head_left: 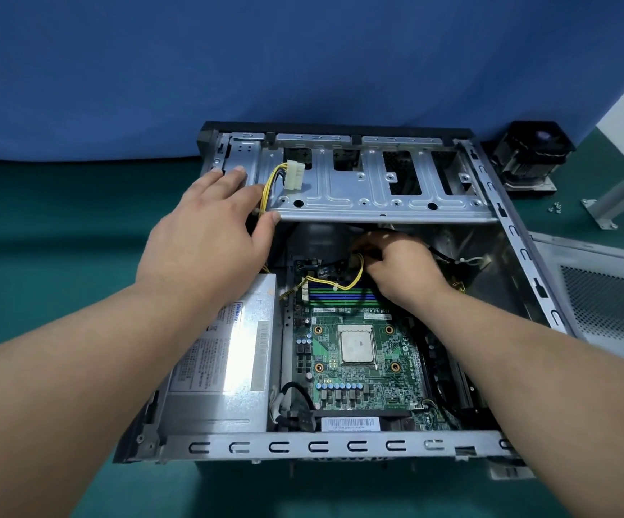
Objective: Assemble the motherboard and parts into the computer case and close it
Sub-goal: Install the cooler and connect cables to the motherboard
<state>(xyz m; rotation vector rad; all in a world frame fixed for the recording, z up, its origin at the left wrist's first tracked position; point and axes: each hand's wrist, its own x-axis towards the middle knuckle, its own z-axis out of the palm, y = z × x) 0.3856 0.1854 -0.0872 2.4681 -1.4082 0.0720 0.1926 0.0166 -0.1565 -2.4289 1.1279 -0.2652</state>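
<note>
Left hand [209, 233]: flat, pressing one drive cage [370, 188]. Right hand [396, 267]: pinching one yellow cable [355, 276] over one motherboard [359, 372].

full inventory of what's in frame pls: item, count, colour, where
computer case: 1, grey metal, open, centre of the green mat
drive cage: 1, silver, across the far part of the case
motherboard: 1, green, on the case floor
CPU: 1, silver, mid-board, bare
power supply: 1, silver, left in the case
white connector: 1, yellow and black wires, lying on the cage
side panel: 1, grey, perforated, right of the case
cooler fan: 1, black, far right
screws: a few, silver, near the fan
left hand: rests on the cage's left end
right hand: pinches yellow wires above the board
</note>
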